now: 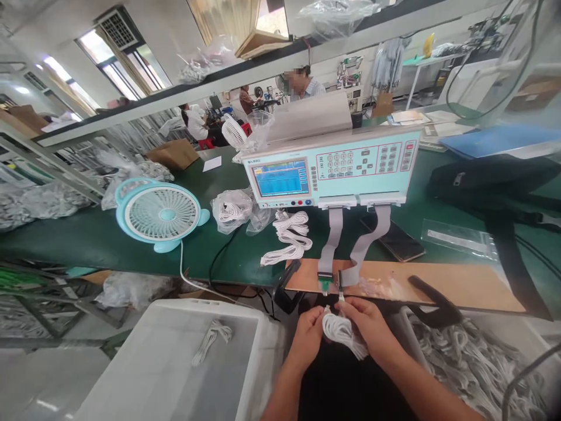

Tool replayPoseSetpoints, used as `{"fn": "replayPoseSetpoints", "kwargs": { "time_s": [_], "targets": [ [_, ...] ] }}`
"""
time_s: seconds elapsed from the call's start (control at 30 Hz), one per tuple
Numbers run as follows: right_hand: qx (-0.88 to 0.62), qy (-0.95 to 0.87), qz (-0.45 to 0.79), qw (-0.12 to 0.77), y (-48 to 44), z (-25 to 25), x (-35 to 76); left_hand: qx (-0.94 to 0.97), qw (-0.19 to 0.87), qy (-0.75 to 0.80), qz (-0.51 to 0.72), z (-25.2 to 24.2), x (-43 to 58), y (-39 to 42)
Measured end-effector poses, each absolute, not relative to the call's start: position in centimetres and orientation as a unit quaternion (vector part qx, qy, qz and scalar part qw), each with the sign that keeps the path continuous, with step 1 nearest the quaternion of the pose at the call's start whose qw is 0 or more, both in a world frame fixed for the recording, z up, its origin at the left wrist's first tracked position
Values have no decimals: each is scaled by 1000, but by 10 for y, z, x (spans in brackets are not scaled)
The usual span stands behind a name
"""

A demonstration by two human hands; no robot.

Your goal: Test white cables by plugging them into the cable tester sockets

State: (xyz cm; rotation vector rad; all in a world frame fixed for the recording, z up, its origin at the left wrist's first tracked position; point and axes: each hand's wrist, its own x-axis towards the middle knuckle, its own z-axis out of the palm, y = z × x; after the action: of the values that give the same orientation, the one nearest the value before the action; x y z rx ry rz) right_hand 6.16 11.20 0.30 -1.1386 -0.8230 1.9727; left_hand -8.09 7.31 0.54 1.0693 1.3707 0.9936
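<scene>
- At the bottom centre, the left hand (307,334) and the right hand (368,324) sit close together, both grasping a coiled white cable (340,331) between them, just below the front edge of the desk (87,240).
- To the left of the hands, a white plastic bin (131,374) holds one loose white cable bundle (213,339).
- To the right of the hands, a heap of white cables (473,362) fills another container.
- Just above the hands, a brown board (460,283) lies along the desk edge, with a small green connector block (325,283) at its front.
- Two grey ribbon cables (333,240) run from that block up to a pale blue test machine (333,166) with a lit screen and keypad.
- Left of the ribbons, several tied white cables (289,237) lie on the green desk, beside a clear bag of cables (232,210).
- Further left stands a light blue fan (158,213).
- On the right rests a black bag (495,181).
- At the back, other people sit at another bench.
</scene>
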Motion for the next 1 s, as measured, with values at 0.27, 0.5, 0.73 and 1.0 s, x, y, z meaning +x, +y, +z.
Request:
{"fn": "replayPoseSetpoints", "kwargs": {
  "time_s": [0.27,0.5,0.73,1.0],
  "targets": [
    [-446,-252,775,371,113,-3,57,447,494,565,486,8,-80,87],
    [-450,-288,762,366,113,-7,60,382,495,574,529,4,-66,89],
    [-432,-272,775,374,114,-5,60,355,488,565,562,4,-60,89],
    [-426,-273,774,381,114,-9,61,291,500,563,591,1,-48,91]
  ]
}}
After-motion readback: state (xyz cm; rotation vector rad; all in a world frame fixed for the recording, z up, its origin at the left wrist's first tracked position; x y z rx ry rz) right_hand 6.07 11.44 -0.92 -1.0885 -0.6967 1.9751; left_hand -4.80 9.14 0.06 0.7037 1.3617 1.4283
